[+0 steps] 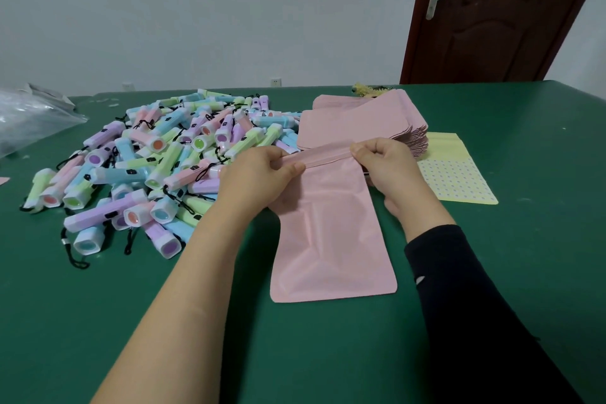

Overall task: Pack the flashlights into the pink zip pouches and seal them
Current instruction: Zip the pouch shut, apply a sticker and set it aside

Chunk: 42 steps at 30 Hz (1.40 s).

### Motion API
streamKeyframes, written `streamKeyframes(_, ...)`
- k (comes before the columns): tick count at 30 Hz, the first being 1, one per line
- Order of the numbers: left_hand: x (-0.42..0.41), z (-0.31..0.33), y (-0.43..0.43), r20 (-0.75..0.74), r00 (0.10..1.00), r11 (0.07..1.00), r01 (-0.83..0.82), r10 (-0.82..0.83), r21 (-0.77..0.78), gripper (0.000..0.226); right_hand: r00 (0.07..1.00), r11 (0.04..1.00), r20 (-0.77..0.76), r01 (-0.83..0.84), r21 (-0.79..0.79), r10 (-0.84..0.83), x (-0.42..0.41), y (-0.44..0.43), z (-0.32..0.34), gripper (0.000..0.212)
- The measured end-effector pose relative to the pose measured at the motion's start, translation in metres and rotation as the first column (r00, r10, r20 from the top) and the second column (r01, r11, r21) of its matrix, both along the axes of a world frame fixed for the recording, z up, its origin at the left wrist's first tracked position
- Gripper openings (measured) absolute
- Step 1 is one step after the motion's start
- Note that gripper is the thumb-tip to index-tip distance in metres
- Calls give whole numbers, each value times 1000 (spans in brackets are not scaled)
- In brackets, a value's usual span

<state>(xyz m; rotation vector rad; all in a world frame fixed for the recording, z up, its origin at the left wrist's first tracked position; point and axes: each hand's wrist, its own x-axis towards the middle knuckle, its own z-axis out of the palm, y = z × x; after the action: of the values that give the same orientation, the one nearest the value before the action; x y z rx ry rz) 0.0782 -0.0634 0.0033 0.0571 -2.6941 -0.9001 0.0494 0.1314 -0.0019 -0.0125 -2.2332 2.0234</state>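
A green table [492, 305] fills the view. On its left half sprawls a heap of pastel flashlights [157, 167], lying at all angles, many with their square lens ends turned toward the person and black wrist cords trailing. Just right of the heap, toward the far edge, sits a fanned stack of pink zip pouches [360, 121].

In front of that stack one pink pouch [331, 239] lies with its long axis running away from the person. Its closed bottom edge is nearest and flat on the table, and its zip end points toward the stack and is lifted. The left hand [259, 170] pinches the left end of the zip strip, while the right hand [383, 160] pinches the right end. A yellow dotted sheet [455, 180] lies just right of the right hand.
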Motion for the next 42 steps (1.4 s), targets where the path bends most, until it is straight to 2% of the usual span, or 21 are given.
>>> streamKeyframes(4,1,4,-10,40,999,996,1,-5,92,31,998,995,40,60,-75,-57,-1,6,0,13)
streamKeyframes(7,2,5,-9,69,997,952,12,-35,307,28,996,993,72,62,-103,-55,-2,6,0,10)
streamKeyframes(11,-1,3,-9,50,999,891,-14,-9,454,44,983,969,173,-12,-247,56,1,3,3,15)
streamKeyframes(13,-1,3,-10,36,998,867,28,-53,497,49,982,954,143,-77,-289,123,4,1,6,13)
streamKeyframes(18,2,5,-3,43,994,779,54,-103,625,19,991,968,40,-114,-223,126,9,-9,5,18)
streamKeyframes(21,4,3,8,78,993,699,3,-84,715,26,992,976,-3,-129,-174,130,11,-17,5,11)
streamKeyframes(23,5,4,7,82,995,721,-19,-53,693,32,991,984,-25,-132,-118,130,12,-17,6,4)
streamKeyframes(27,4,8,-11,102,991,738,-3,-89,674,22,979,978,11,-204,39,203,9,-6,8,23)
streamKeyframes(30,4,8,-15,69,989,732,50,-132,679,15,945,951,117,-299,-84,307,8,2,10,24)
streamKeyframes(32,4,9,-14,33,991,707,70,-131,704,10,942,941,111,-297,-159,316,7,5,11,24)
streamKeyframes(37,5,11,-12,-53,997,671,76,-55,738,13,977,974,16,-211,-81,213,9,0,11,29)
streamKeyframes(42,6,13,-2,-130,991,681,74,32,728,5,981,970,52,-174,-171,185,6,-1,9,27)
